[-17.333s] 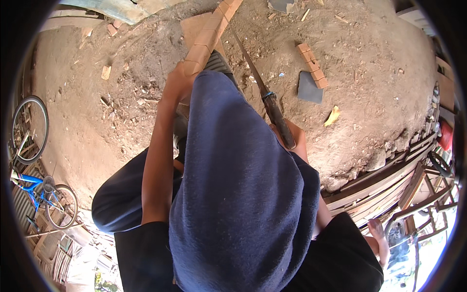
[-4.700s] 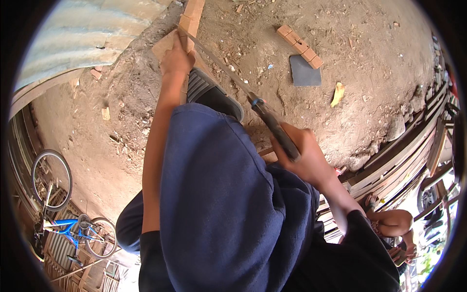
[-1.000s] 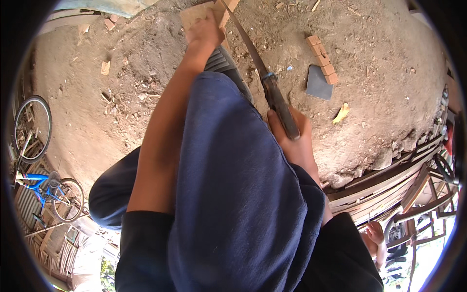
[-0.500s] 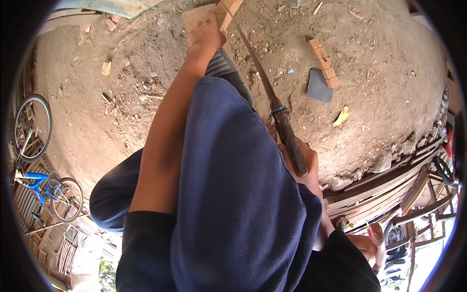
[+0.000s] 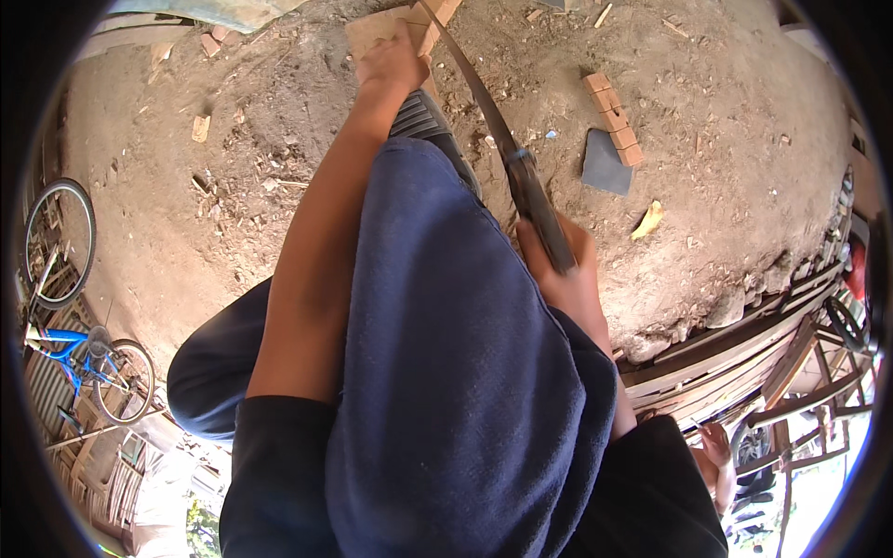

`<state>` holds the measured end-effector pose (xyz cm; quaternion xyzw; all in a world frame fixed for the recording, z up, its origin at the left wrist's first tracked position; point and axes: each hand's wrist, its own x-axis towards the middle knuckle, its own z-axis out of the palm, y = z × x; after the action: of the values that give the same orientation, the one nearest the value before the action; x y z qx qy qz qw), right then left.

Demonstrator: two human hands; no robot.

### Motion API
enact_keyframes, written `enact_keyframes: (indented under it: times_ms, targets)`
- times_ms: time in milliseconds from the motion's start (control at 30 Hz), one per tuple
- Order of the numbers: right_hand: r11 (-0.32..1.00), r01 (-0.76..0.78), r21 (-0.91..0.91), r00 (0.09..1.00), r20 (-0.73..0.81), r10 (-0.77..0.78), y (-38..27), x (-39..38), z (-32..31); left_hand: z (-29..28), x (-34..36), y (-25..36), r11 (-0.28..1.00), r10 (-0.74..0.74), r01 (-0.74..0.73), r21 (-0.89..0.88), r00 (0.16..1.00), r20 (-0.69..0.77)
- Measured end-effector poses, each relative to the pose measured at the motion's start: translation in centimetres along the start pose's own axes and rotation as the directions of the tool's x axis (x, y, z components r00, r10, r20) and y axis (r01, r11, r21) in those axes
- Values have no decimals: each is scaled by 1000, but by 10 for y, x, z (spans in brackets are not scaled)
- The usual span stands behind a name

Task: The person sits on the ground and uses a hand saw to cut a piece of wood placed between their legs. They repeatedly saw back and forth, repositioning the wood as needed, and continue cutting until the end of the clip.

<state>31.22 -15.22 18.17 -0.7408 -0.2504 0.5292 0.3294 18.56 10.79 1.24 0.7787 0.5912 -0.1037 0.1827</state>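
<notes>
I am looking down over my knee, which is filling the middle of the view. My left hand is lying ahead of it at the top, pressing on a wooden block sitting on the dirt ground. My right hand is sitting to the right of the knee, wrapped around the handle of a long blade, which is running up and leftward toward the block. Right of the blade, a row of small wood pieces is lying beside a flat slab. Bicycles are standing far left. Wooden planks are lying along the lower right.
</notes>
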Motion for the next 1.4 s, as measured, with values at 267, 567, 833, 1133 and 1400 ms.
enact_keyframes:
  times_ms: [267,567,833,1133,1400]
  targets:
    - [999,-1,-34,1000,-25,0,6,-20,-8,-6,0,6,1000,19,-18,-16,1000,19]
    - [972,146,-184,984,-73,-161,20,-30,-5,5,1,7,998,-37,39,53,998,-44]
    - [992,95,-87,994,-49,-99,11,-16,-5,1,1,4,998,-8,8,69,1000,0]
    - [998,31,-55,999,-28,-32,6,-11,1,-3,-3,6,998,-26,25,57,1000,13]
    - [998,49,-45,999,23,-48,-1,11,-2,-7,0,3,1000,-3,3,19,1000,6]
